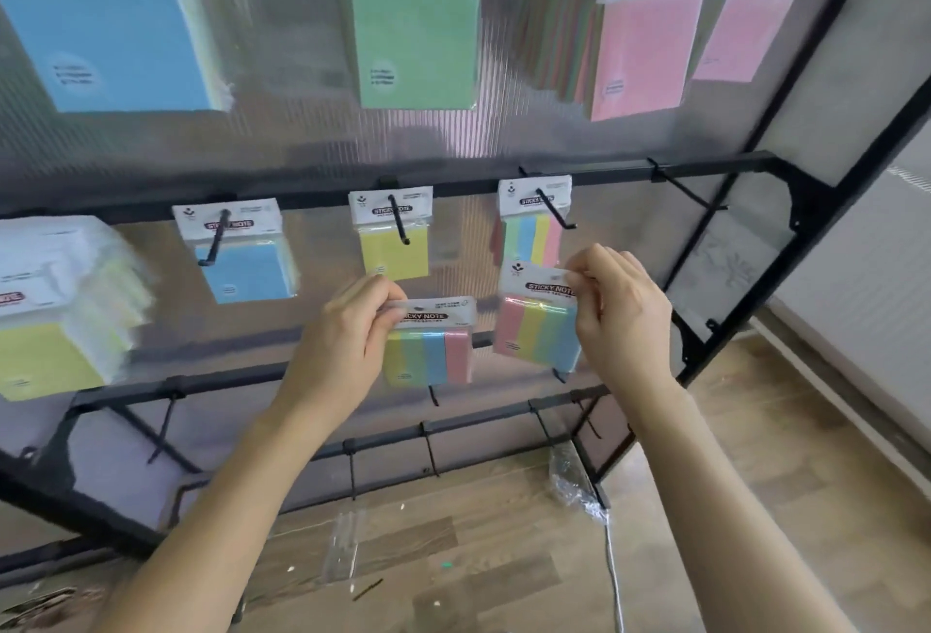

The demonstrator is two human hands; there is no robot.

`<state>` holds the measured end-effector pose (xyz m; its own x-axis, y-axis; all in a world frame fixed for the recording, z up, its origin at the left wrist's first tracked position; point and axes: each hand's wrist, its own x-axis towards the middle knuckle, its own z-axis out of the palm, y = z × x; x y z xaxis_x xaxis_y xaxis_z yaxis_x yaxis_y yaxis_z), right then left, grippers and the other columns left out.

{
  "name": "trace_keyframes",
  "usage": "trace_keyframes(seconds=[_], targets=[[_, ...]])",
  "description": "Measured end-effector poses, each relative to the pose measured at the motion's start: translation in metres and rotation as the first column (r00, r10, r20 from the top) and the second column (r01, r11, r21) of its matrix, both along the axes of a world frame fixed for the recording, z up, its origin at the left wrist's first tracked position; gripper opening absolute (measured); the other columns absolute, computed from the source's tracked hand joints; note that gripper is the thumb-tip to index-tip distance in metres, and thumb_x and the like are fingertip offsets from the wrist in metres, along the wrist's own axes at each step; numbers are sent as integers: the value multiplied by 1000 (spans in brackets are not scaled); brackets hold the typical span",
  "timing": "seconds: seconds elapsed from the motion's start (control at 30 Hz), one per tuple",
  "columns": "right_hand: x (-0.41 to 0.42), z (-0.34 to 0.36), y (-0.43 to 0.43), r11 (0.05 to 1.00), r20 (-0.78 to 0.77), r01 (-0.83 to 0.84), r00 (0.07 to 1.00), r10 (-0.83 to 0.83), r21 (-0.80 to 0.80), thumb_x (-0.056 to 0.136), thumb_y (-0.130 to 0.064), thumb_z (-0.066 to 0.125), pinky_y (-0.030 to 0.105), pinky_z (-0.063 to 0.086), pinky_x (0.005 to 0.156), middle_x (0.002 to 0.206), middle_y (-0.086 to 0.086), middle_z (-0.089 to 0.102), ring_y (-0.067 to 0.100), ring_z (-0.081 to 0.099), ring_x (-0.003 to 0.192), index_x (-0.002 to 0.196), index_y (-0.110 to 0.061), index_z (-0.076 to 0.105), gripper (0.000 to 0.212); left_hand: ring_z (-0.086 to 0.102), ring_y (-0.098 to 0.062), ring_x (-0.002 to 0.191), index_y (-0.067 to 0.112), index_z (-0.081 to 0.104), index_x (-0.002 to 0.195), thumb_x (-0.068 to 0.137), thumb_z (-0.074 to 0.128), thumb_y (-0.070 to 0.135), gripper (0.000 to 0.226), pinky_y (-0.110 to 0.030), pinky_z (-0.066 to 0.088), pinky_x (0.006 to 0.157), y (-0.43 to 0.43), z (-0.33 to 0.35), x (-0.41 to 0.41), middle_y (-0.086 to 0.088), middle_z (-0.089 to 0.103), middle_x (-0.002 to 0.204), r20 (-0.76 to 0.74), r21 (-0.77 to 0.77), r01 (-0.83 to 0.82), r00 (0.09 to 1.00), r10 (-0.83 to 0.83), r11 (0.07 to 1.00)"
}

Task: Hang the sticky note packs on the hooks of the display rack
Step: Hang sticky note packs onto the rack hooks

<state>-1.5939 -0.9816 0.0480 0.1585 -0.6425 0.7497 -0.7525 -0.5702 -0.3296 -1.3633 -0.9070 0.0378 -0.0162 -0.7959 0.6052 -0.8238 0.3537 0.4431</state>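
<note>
My left hand [347,330] pinches the white header of a striped multicolour sticky note pack [433,350] in front of the rack. My right hand [619,315] pinches the header of a second striped pack [534,330], just below a black hook [554,209] on the middle bar. That hook carries a striped pack [534,237]. On the same bar hang a yellow pack [395,249] and a blue pack [247,269]. An empty hook [690,191] sticks out at the bar's right end.
The black rack frame [725,310] has lower bars with several empty hooks [430,451]. Larger blue [106,27], green [413,37] and pink packs [645,53] hang on the top row. A thick stack of yellow packs [60,310] hangs at left. Plastic wrap [574,481] lies on the wood floor.
</note>
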Motion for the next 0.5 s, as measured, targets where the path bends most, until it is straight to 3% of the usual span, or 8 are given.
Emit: trace_keyframes(seconds=[0.2, 0.5], targets=[[-30, 6, -57, 995, -12, -77, 997, 78, 63, 85, -11, 48, 28, 34, 52, 70, 2, 58, 25, 51, 67, 77, -9, 54, 10, 41, -6, 72, 6, 52, 80, 90, 39, 21, 22, -6, 33, 68, -30, -2, -47, 4, 51, 78, -13, -28, -91, 996, 91, 995], [-30, 0, -107, 967, -42, -211, 975, 219, 143, 89, -8, 52, 21, 21, 48, 74, 3, 56, 18, 41, 69, 81, -9, 56, 9, 40, -4, 72, 9, 51, 79, 90, 38, 25, 23, -7, 33, 66, -49, -2, -76, 8, 48, 78, -7, -20, -214, 977, 214, 977]])
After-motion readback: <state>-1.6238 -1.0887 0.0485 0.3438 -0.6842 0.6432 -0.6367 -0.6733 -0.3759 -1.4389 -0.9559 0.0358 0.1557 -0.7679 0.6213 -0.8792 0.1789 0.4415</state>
